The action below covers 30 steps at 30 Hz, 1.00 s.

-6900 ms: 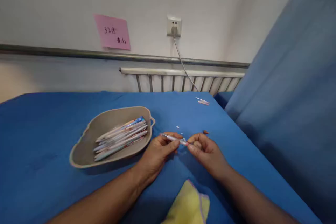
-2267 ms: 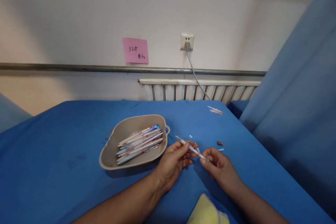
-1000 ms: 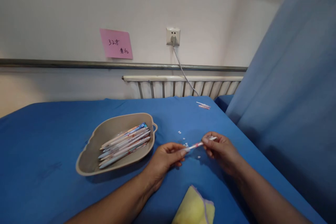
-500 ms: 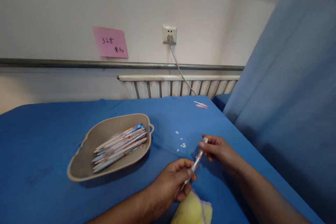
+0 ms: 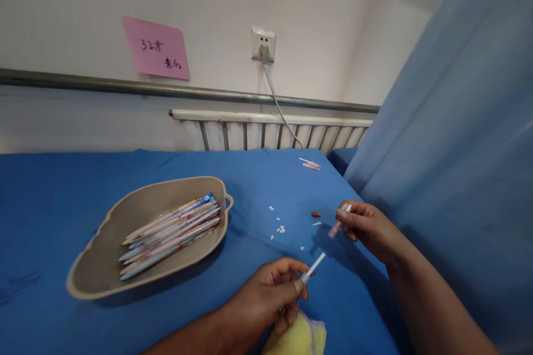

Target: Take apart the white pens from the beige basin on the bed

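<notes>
Right of tray (image 5: pixel 125 212): left hand (image 5: pixel 266 299) pinched refill (image 5: pixel 313 266); right hand (image 5: pixel 370 227) pinched pen barrel (image 5: pixel 335 227); fingertip grips slight, either might drop

hands (image 5: pixel 268 295) (image 5: pixel 368 226) 2 | pen parts (image 5: pixel 313 267) (image 5: pixel 335 227) 2 | tray (image 5: pixel 125 208) 1 | cloth (image 5: pixel 297 341) 1 | note (image 5: pixel 156 47) 1

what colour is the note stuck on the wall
The note is pink with dark handwriting, clearest in the head view.
</notes>
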### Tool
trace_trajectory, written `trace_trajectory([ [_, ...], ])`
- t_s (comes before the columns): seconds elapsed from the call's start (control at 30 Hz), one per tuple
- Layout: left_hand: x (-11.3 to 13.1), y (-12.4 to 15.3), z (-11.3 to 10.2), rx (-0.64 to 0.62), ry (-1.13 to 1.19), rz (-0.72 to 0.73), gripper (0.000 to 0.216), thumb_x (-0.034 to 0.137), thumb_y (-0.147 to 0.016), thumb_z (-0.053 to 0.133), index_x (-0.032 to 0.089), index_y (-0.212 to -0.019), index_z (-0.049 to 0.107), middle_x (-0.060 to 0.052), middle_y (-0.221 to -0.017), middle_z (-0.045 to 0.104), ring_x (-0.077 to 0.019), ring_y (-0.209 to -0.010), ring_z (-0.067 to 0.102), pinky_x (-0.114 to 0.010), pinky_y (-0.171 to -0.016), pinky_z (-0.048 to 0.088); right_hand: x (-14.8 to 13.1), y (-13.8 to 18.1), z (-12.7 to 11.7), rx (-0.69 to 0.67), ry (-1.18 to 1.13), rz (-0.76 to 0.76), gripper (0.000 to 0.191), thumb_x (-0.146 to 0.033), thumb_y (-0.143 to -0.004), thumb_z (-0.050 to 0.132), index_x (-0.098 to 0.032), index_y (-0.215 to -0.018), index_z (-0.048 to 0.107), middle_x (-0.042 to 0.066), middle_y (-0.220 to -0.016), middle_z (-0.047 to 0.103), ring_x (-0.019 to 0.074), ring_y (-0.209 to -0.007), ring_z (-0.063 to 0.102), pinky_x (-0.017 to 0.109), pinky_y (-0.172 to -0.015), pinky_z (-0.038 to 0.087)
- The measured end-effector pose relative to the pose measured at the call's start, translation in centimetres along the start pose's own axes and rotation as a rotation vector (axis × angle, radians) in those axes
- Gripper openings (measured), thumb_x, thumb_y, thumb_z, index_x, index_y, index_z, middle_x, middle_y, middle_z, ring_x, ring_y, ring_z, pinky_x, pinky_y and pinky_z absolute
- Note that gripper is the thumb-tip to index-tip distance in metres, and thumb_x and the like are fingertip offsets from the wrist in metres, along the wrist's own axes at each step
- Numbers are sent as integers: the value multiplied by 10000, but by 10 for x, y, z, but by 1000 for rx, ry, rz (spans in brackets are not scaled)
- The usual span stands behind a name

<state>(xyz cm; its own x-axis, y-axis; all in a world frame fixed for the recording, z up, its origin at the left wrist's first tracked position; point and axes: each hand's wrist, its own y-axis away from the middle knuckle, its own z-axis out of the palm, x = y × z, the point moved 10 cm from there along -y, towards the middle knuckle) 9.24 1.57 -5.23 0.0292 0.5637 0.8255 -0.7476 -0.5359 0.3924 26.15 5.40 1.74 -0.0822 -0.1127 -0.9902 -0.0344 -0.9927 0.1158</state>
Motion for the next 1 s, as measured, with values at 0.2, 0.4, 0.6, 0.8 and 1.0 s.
trace_trajectory([
  [0.2,1,-1,-5,35,-11,0,304,340,-735,687,183,-979,594,29,-731,590,-34,-395,439,-174,-371,276,-2,-1,-4,51,17,-26,350,-470,-690,716,-171,-637,542,-40,-531,496,74,-445,383,237,-447,258],
  [0.4,5,-1,-8,54,-48,7,309,366,-741,679,180,-973,597,28,-732,575,-34,-398,421,-175,-358,252,-5,-2,-15,116,-33,-62,331,-451,-697,714,-178,-629,538,-45,-529,482,78,-459,382,238,-456,255],
  [0.6,5,0,-9,59,-58,-3,316,374,-740,678,178,-971,589,26,-728,568,-31,-398,419,-161,-345,236,-4,-3,-12,115,-16,-61,333,-433,-720,700,-176,-616,516,-52,-511,468,74,-452,369,239,-460,238],
  [0.8,4,-1,-9,57,-96,-3,292,361,-756,657,174,-969,588,26,-737,562,-34,-398,425,-160,-337,260,-1,-5,-15,127,-5,-65,326,-427,-728,695,-173,-623,520,-49,-522,478,73,-454,373,236,-455,240],
  [1.0,4,-1,-9,49,-111,3,295,371,-764,645,175,-978,592,23,-756,573,-30,-407,422,-159,-347,266,5,-6,4,41,23,-34,306,-409,-743,683,-168,-635,528,-47,-529,503,63,-439,396,223,-455,270],
])
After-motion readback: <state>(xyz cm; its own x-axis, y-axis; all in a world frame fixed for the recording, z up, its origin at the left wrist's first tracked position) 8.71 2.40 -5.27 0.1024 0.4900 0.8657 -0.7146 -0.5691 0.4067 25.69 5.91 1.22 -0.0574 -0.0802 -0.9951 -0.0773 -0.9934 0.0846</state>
